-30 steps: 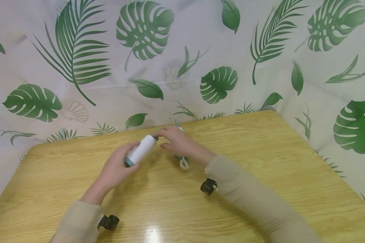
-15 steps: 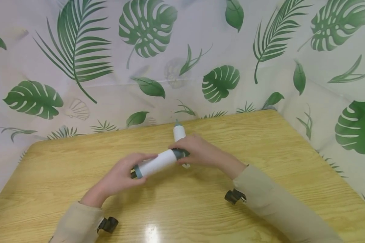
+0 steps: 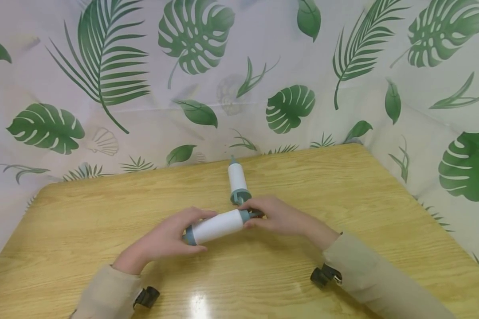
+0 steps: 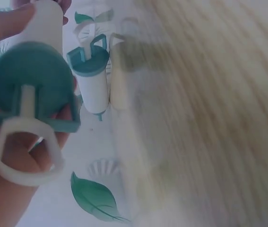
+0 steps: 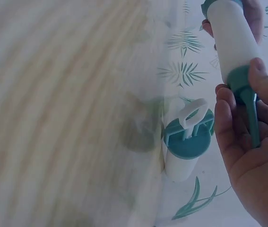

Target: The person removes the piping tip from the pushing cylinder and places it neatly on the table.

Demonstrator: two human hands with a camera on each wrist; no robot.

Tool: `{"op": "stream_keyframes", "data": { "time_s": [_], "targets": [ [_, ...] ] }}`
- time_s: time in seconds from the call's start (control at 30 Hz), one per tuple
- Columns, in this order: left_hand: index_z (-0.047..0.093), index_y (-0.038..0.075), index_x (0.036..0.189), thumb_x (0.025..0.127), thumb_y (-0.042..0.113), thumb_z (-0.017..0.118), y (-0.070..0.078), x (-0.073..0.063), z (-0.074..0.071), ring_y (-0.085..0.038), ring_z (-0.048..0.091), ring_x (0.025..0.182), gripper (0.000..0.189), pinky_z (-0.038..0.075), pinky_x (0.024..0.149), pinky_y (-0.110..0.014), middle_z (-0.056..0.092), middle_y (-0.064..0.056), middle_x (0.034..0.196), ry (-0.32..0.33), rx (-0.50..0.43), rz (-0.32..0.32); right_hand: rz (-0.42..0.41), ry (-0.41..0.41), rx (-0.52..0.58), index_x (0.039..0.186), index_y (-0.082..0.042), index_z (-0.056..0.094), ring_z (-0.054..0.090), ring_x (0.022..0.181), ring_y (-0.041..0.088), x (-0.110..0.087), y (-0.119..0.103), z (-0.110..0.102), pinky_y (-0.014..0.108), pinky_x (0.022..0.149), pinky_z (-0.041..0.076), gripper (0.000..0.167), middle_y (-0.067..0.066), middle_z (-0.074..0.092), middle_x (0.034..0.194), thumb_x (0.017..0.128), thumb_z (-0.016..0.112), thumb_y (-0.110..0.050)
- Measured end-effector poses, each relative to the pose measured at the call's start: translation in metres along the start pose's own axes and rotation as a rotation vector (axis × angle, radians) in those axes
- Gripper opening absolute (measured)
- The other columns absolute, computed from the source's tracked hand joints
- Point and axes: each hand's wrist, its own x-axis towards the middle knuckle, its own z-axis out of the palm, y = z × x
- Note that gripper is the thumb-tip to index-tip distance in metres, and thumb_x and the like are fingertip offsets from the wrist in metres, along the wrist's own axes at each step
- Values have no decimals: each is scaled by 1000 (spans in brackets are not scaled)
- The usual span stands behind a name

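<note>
Held between both hands over the table is a plunger syringe (image 3: 218,226) with a white barrel and teal ends, lying nearly level. My left hand (image 3: 167,237) grips its plunger end, thumb on the near side. In the left wrist view that end shows a teal cap (image 4: 32,75) and a white pull ring (image 4: 27,178). My right hand (image 3: 283,217) holds the other end; the right wrist view shows fingers and thumb around the teal collar, with a slim nozzle (image 5: 252,120) pointing into the palm. A second, similar syringe (image 3: 237,177) lies just beyond, nozzle toward the wall.
The wood-grain table (image 3: 84,221) reaches back to a white wall cloth (image 3: 231,128) printed with green leaves. A black wrist camera (image 3: 147,297) sits on the left sleeve, another (image 3: 325,275) on the right.
The held syringe has swung from steeply slanted to nearly level and come nearer. My right hand has moved right and closer, uncovering the second syringe, and now grips the nozzle end.
</note>
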Motion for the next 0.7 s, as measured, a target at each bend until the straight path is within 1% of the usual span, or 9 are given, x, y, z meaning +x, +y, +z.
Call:
{"op": "stream_keyframes", "data": {
  "time_s": [0.1,0.17,0.3,0.47,0.53,0.63,0.7],
  "targets": [
    [43,21,143,75,23,83,3,2,3,-18,51,114,78,44,92,-43,51,1,134,-16,43,-10,15,16,35,115,0,62,61,87,12,-5,-1,1,28,76,52,35,5,66,103,90,66,-24],
    [43,24,142,74,21,83,4,3,4,-18,52,112,79,46,90,-42,51,2,133,-12,65,-19,37,11,79,116,1,62,62,81,12,-7,-1,2,27,73,52,35,4,66,99,92,64,-24],
    [49,29,137,77,16,81,6,4,5,-18,55,104,70,48,85,-41,53,3,127,16,96,-23,85,-12,166,116,1,62,63,71,12,-9,0,5,26,66,54,32,3,66,89,95,60,-22],
    [55,23,133,79,12,78,6,8,5,-19,57,104,60,48,85,-41,59,-2,122,19,95,4,108,-23,159,108,-3,63,60,69,9,-11,2,9,26,64,52,24,0,64,79,96,57,-23],
    [57,22,132,79,12,77,5,9,4,-18,57,104,58,48,86,-41,60,-2,122,12,81,4,120,-18,170,108,-3,63,60,70,9,-12,3,11,26,65,53,24,-1,64,81,96,57,-23],
    [57,22,132,79,12,77,5,10,4,-18,57,105,57,48,86,-40,61,-2,124,4,63,-6,128,5,193,110,0,63,63,75,9,-13,3,12,25,69,53,26,3,66,90,95,59,-21],
    [57,22,132,79,13,77,4,11,4,-19,58,105,57,48,86,-40,60,-2,125,3,51,-14,127,26,186,112,1,63,64,80,9,-13,3,13,25,72,53,28,6,67,97,94,61,-21]
  ]
}}
